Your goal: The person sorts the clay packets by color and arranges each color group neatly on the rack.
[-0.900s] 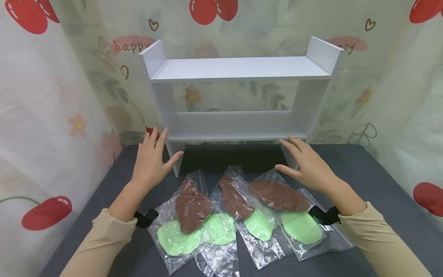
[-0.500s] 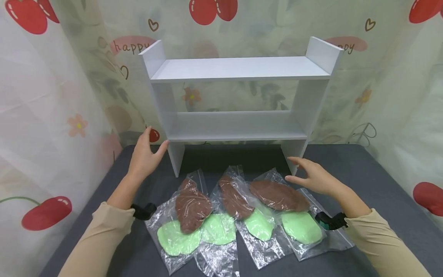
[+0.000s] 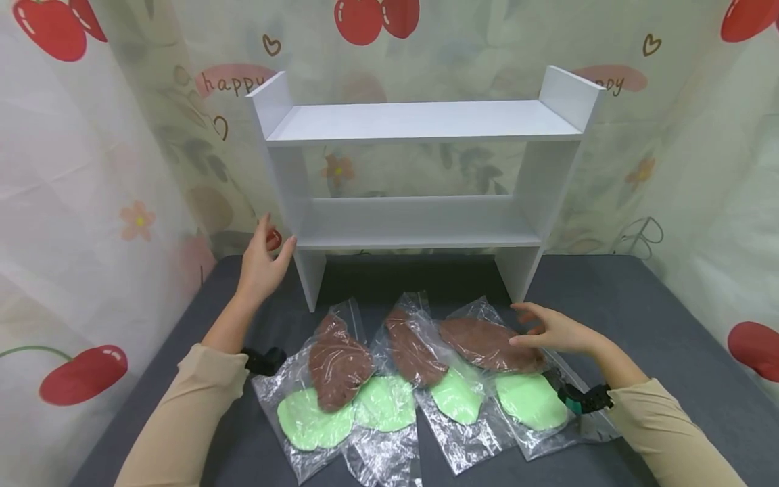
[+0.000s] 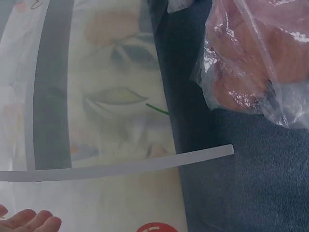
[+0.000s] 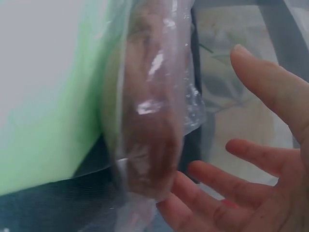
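My left hand (image 3: 260, 270) is raised beside the left side panel of the white shelf (image 3: 420, 233), its thumb tip close to the panel's edge. It holds nothing. My right hand (image 3: 560, 329) reaches over the right end of the rightmost brown piece (image 3: 487, 343), which lies in a clear plastic bag. In the right wrist view its spread fingers (image 5: 236, 188) come up against the end of the bagged brown piece (image 5: 149, 140); whether they touch it I cannot tell. Two more bagged brown pieces, a middle one (image 3: 414, 348) and a left one (image 3: 339, 365), lie alongside.
Several bagged pale green pieces (image 3: 315, 419) lie in front of the brown ones on the dark tabletop (image 3: 615, 291). The shelf stands behind them on side panels, with an upper board (image 3: 420, 122). Patterned cloth (image 3: 109, 169) hangs around the table.
My right hand has come down and toward me, from beside the shelf's right leg to the rightmost brown piece. My left hand has dropped slightly and its fingers have drawn together.
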Tool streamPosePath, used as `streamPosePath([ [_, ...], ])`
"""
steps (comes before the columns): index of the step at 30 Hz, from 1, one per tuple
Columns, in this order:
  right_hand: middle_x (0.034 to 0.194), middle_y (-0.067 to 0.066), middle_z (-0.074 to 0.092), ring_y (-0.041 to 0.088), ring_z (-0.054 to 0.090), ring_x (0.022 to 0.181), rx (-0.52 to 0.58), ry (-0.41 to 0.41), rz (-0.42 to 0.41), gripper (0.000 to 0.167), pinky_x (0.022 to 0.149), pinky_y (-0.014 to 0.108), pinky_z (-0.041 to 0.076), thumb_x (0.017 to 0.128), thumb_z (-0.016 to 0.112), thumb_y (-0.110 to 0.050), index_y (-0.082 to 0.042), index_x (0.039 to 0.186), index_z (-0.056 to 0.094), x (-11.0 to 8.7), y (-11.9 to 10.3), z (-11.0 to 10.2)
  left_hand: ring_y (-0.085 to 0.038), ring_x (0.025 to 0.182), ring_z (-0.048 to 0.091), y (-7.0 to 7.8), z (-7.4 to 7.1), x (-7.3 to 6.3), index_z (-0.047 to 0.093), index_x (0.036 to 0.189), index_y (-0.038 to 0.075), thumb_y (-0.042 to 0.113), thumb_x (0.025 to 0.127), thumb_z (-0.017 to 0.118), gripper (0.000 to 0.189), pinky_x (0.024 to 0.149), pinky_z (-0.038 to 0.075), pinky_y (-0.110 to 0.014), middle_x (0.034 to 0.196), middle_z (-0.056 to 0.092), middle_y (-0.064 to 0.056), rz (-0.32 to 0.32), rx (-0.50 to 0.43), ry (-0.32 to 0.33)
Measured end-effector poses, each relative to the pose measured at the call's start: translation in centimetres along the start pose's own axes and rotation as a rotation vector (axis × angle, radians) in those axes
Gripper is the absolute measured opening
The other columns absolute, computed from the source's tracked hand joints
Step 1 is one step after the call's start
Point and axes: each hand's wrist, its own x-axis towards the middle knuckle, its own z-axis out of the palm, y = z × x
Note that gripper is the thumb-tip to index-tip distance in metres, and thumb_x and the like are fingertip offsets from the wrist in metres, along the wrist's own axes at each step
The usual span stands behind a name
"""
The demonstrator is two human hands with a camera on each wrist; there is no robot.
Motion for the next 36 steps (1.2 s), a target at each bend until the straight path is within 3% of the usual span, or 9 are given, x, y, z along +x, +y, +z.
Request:
streamPosePath([
  [6, 0.133, 0.036, 0.038, 0.046, 0.054, 0.113, 0.065, -0.057, 0.039, 0.083, 0.082, 0.047, 0.053, 0.087, 0.065, -0.032, 0.002, 0.146, 0.017, 0.0, 0.7, 0.5, -0.042, 0.132, 0.04, -0.4, 0.6, 0.5, 0.01, 0.152, 0.012, 0.023, 0.097, 0.047, 0.067, 0.104, 0.042, -0.049, 0.147, 0.03, -0.027, -0.033, -0.091, 0.009],
  [9, 0.129, 0.035, 0.041, 0.039, 0.059, 0.106, 0.098, -0.082, 0.054, 0.086, 0.077, 0.041, 0.054, 0.086, 0.068, -0.031, 0.003, 0.146, 0.016, 0.0, 0.9, 0.8, -0.04, 0.131, 0.042, -0.5, 0.9, 0.6, 0.012, 0.152, 0.016, 0.022, 0.097, 0.047, 0.065, 0.103, 0.043, -0.048, 0.147, 0.032, -0.025, -0.051, -0.116, 0.015],
  [13, 0.123, 0.032, 0.045, 0.025, 0.062, 0.093, 0.135, -0.118, 0.047, 0.089, 0.069, 0.034, 0.053, 0.084, 0.07, -0.027, 0.004, 0.147, 0.014, 0.1, 1.2, 1.1, -0.04, 0.127, 0.047, -0.5, 1.4, 0.7, 0.017, 0.151, 0.015, 0.02, 0.097, 0.047, 0.062, 0.099, 0.046, -0.049, 0.145, 0.038, -0.024, -0.056, -0.136, 0.025],
  [17, 0.119, 0.029, 0.047, 0.02, 0.06, 0.087, 0.129, -0.118, 0.045, 0.088, 0.067, 0.032, 0.051, 0.083, 0.071, -0.026, 0.003, 0.146, 0.016, 0.2, 1.4, 1.2, -0.041, 0.119, 0.053, -0.5, 1.9, 0.9, 0.027, 0.149, 0.012, 0.018, 0.097, 0.05, 0.057, 0.094, 0.049, -0.05, 0.139, 0.045, -0.025, -0.029, -0.148, 0.059],
  [27, 0.106, 0.02, 0.052, 0.016, 0.052, 0.074, 0.089, -0.097, 0.028, 0.082, 0.061, 0.031, 0.047, 0.082, 0.072, -0.026, 0.002, 0.144, 0.026, 0.3, 1.5, 1.2, -0.04, 0.099, 0.065, -0.5, 2.5, 1.0, 0.043, 0.141, 0.014, 0.014, 0.096, 0.052, 0.046, 0.082, 0.054, -0.05, 0.125, 0.059, -0.024, 0.025, -0.085, 0.193],
  [36, 0.104, 0.016, 0.059, 0.012, 0.054, 0.082, 0.059, -0.065, -0.026, 0.068, 0.06, 0.026, 0.049, 0.083, 0.07, -0.027, -0.001, 0.139, 0.041, 0.2, 2.0, 1.0, -0.04, 0.097, 0.066, -0.4, 2.5, 0.8, 0.045, 0.14, 0.015, 0.014, 0.096, 0.052, 0.045, 0.079, 0.055, -0.05, 0.123, 0.061, -0.023, 0.023, -0.051, 0.214],
])
